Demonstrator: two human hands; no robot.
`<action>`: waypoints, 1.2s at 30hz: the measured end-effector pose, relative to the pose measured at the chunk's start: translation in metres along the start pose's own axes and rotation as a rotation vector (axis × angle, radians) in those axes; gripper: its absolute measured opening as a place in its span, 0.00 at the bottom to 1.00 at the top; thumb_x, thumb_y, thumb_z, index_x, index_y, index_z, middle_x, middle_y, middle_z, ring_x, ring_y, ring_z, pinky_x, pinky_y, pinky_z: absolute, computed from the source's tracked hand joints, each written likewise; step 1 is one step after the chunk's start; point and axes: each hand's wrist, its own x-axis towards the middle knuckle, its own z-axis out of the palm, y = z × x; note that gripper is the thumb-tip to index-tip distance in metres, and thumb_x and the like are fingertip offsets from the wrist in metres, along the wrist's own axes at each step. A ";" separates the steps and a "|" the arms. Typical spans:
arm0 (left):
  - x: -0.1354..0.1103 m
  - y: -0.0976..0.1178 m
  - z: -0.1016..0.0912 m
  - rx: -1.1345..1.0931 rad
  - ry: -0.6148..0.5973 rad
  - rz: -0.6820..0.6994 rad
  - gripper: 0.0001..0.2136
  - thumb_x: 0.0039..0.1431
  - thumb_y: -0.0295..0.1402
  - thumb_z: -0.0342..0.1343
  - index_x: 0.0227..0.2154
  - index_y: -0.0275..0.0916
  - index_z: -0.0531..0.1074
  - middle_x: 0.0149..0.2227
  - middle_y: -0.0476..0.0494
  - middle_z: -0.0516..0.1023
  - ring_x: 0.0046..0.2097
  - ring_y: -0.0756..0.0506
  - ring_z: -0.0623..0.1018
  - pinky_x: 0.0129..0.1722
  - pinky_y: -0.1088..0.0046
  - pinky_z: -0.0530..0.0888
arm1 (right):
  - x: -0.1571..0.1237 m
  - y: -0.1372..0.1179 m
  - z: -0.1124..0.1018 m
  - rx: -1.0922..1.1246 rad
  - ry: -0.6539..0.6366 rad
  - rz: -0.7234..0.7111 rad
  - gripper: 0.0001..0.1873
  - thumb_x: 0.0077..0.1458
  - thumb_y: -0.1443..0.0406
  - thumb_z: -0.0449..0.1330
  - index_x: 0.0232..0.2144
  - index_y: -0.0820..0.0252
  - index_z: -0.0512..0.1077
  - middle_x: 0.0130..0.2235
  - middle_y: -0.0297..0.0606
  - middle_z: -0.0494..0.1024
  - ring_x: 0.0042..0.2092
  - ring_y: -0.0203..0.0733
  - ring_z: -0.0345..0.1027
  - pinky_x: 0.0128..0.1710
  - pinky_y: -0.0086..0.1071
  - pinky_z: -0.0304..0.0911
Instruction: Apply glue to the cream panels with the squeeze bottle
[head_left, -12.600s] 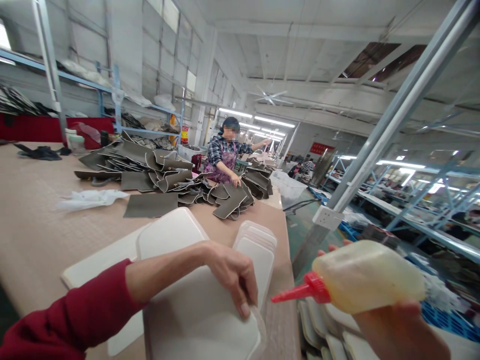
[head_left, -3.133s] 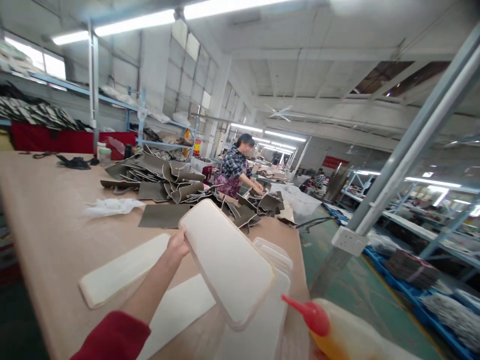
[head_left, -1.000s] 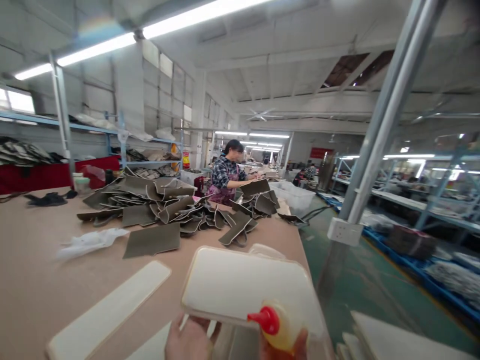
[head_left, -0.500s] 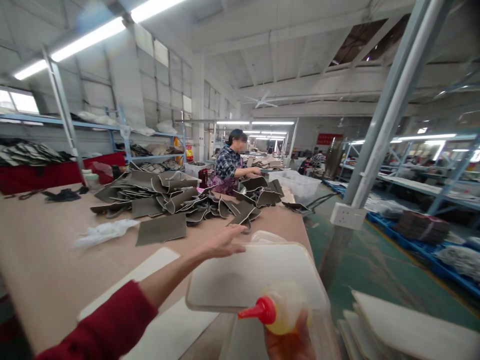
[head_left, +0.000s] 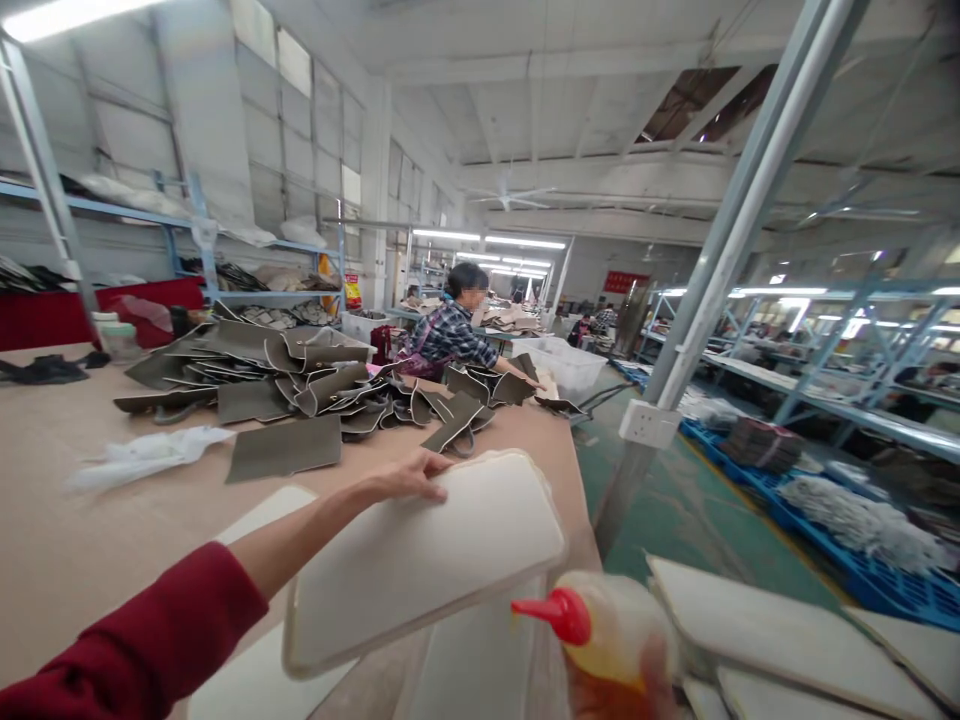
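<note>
My left hand (head_left: 409, 477) grips the far edge of a white rounded-corner panel (head_left: 435, 550), thumb on its top face and the other fingers partly hidden. The panel is tilted and has a yellowish rim. In my right hand (head_left: 619, 690) is a squeeze bottle (head_left: 619, 625) with a red nozzle and yellowish liquid, lying nearly sideways. Its nozzle points left, close to the panel's lower right edge. Other pale sheets (head_left: 255, 680) lie on the table under and beside the panel.
Dark grey-green cut pieces (head_left: 300, 380) are heaped across the brown table (head_left: 150, 560). A crumpled plastic bag (head_left: 150, 455) lies at left. More white panels (head_left: 787, 630) are stacked at lower right. A metal post (head_left: 697, 300) with a socket box stands right. A co-worker (head_left: 454, 325) is behind the heap.
My left hand has closed on the panel and shifted it left, tilting it. My right hand with the bottle has moved right of the panel. The co-worker leans further over the heap.
</note>
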 end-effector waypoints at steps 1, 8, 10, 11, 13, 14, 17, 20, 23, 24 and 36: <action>-0.009 -0.001 0.000 -0.018 -0.002 -0.001 0.18 0.40 0.37 0.62 0.36 0.35 0.75 0.31 0.49 0.76 0.31 0.48 0.72 0.30 0.78 0.65 | 0.006 -0.012 0.000 -0.003 0.002 -0.038 0.19 0.51 0.49 0.56 0.44 0.46 0.70 0.42 0.34 0.75 0.45 0.43 0.69 0.40 0.34 0.70; -0.061 0.001 -0.001 -0.090 -0.082 -0.070 0.19 0.42 0.39 0.62 0.39 0.38 0.76 0.33 0.48 0.78 0.33 0.47 0.73 0.31 0.78 0.66 | 0.025 -0.075 0.032 -0.084 0.024 -0.171 0.32 0.45 0.50 0.61 0.51 0.53 0.64 0.56 0.35 0.64 0.56 0.46 0.56 0.58 0.41 0.52; -0.072 0.006 -0.003 -0.118 -0.122 -0.076 0.18 0.42 0.39 0.62 0.37 0.38 0.76 0.33 0.47 0.78 0.33 0.46 0.74 0.33 0.76 0.68 | 0.024 -0.082 0.038 -0.130 0.055 -0.196 0.34 0.41 0.49 0.64 0.50 0.54 0.66 0.56 0.36 0.63 0.58 0.47 0.52 0.60 0.43 0.46; -0.076 0.008 -0.005 -0.124 -0.138 -0.077 0.17 0.42 0.39 0.62 0.37 0.38 0.76 0.33 0.47 0.78 0.33 0.45 0.74 0.34 0.75 0.68 | 0.024 -0.085 0.039 -0.145 0.057 -0.209 0.34 0.39 0.49 0.65 0.49 0.53 0.66 0.57 0.35 0.63 0.59 0.47 0.51 0.60 0.44 0.44; -0.082 0.013 -0.008 -0.127 -0.163 -0.080 0.17 0.41 0.39 0.62 0.36 0.38 0.77 0.32 0.46 0.78 0.34 0.44 0.74 0.36 0.74 0.69 | 0.025 -0.088 0.036 -0.158 0.043 -0.205 0.37 0.34 0.50 0.68 0.48 0.51 0.67 0.57 0.32 0.63 0.60 0.48 0.50 0.61 0.45 0.42; -0.084 0.015 -0.009 -0.125 -0.174 -0.085 0.17 0.41 0.39 0.62 0.37 0.39 0.77 0.32 0.46 0.78 0.34 0.44 0.74 0.36 0.73 0.69 | 0.026 -0.089 0.034 -0.160 0.041 -0.186 0.38 0.32 0.51 0.68 0.48 0.50 0.67 0.56 0.32 0.63 0.59 0.48 0.51 0.61 0.46 0.42; -0.088 0.019 -0.012 -0.103 -0.214 -0.093 0.18 0.43 0.39 0.61 0.39 0.39 0.76 0.33 0.46 0.78 0.34 0.44 0.74 0.37 0.73 0.69 | 0.031 -0.091 0.026 -0.209 0.042 -0.079 0.38 0.31 0.51 0.67 0.47 0.55 0.67 0.55 0.39 0.65 0.58 0.52 0.53 0.59 0.49 0.45; -0.090 0.021 -0.013 -0.088 -0.245 -0.099 0.17 0.45 0.39 0.61 0.38 0.38 0.76 0.34 0.46 0.78 0.34 0.45 0.74 0.36 0.74 0.68 | 0.029 -0.093 0.028 -0.254 0.040 -0.084 0.35 0.33 0.49 0.65 0.45 0.58 0.68 0.55 0.44 0.64 0.58 0.56 0.52 0.58 0.52 0.47; -0.092 0.022 -0.014 -0.072 -0.267 -0.133 0.16 0.44 0.40 0.61 0.36 0.37 0.76 0.31 0.47 0.78 0.33 0.45 0.74 0.34 0.76 0.68 | 0.020 -0.096 0.041 -0.240 0.071 -0.142 0.41 0.26 0.48 0.68 0.45 0.56 0.67 0.56 0.41 0.62 0.60 0.54 0.49 0.61 0.50 0.38; -0.092 0.022 -0.014 -0.069 -0.273 -0.139 0.16 0.44 0.40 0.61 0.36 0.37 0.76 0.31 0.47 0.78 0.33 0.45 0.74 0.33 0.76 0.68 | 0.017 -0.098 0.046 -0.230 0.081 -0.130 0.45 0.22 0.48 0.69 0.46 0.55 0.67 0.56 0.41 0.62 0.60 0.54 0.47 0.61 0.49 0.35; -0.093 0.026 -0.013 -0.102 -0.293 -0.126 0.16 0.45 0.36 0.61 0.38 0.36 0.76 0.32 0.47 0.78 0.33 0.45 0.74 0.32 0.77 0.68 | 0.032 -0.094 0.023 -0.326 -0.137 -0.091 0.50 0.23 0.48 0.69 0.53 0.48 0.62 0.55 0.45 0.64 0.50 0.58 0.63 0.46 0.51 0.62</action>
